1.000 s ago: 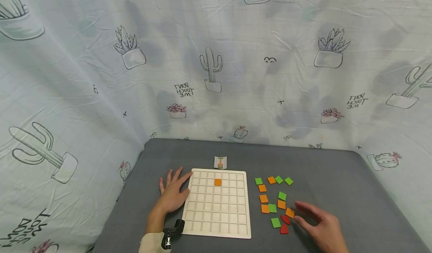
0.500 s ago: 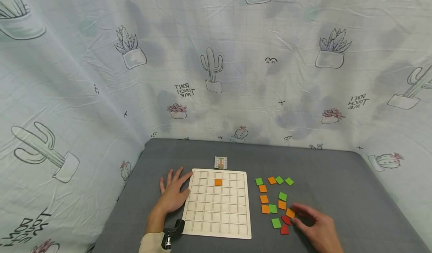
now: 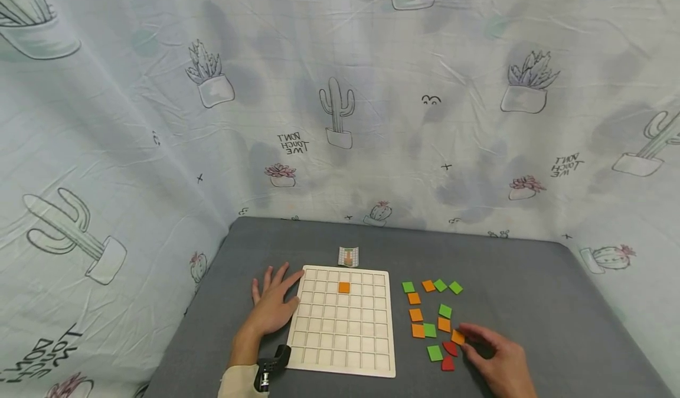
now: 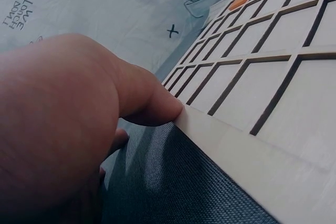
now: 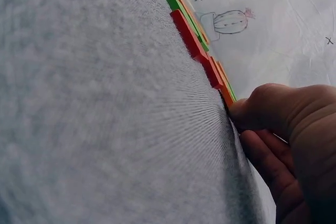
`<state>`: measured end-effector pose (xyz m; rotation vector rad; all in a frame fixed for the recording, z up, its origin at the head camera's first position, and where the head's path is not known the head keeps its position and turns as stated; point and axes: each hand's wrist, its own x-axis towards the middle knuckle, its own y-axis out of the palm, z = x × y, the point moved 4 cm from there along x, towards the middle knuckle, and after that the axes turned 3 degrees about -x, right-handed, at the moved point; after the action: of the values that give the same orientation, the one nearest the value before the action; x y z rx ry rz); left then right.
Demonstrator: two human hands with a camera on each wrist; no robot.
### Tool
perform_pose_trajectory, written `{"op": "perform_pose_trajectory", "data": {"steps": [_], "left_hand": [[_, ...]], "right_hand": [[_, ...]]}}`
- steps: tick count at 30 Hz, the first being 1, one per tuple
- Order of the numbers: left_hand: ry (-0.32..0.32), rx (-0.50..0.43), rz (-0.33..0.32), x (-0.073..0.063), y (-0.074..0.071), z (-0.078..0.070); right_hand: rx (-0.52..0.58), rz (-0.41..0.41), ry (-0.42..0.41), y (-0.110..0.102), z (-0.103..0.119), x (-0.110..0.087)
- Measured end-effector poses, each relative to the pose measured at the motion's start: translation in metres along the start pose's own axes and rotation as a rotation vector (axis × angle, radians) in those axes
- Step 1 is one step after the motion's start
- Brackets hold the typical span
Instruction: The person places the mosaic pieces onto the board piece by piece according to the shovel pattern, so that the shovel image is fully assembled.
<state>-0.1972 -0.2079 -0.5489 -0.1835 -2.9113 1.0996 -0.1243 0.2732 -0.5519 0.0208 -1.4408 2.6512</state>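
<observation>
A grey table (image 3: 531, 280) with a woven-looking top fills the lower part of the head view. Behind it and along both sides hangs a pale, wrinkled cloth (image 3: 393, 126) printed with potted cacti and reversed lettering.

One light gridded board (image 3: 340, 330) lies at lower centre, with one small patterned card (image 3: 348, 257) just above its top edge. One orange tile sits in the board's second row from the top, near the middle.

Right of the board, loose on the table, are six green tiles (image 3: 434, 353), six more orange tiles (image 3: 416, 315) and two red pieces (image 3: 448, 364), the reds close together.

At lower right, the right hand (image 3: 499, 356) pinches the rightmost orange tile (image 3: 457, 337) by its edge between thumb and fingers. The left hand (image 3: 273, 308), fingers spread and relaxed, touches the board's left edge; a black device (image 3: 273, 362) sits at its wrist.
</observation>
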Motion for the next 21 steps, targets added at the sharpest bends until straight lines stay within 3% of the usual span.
{"op": "perform_pose_trajectory", "data": {"steps": [6,12,21], "left_hand": [[-0.003,0.006,0.004,0.001,0.000,-0.001],[-0.003,0.008,-0.001,0.001,0.000,-0.001],[0.000,0.006,0.000,-0.001,-0.001,0.000]], "right_hand": [[0.055,-0.064,-0.022,-0.009,0.004,-0.003],[0.130,-0.175,-0.178,-0.023,0.023,0.000],[0.227,-0.200,-0.377,-0.035,0.063,0.014]]}}
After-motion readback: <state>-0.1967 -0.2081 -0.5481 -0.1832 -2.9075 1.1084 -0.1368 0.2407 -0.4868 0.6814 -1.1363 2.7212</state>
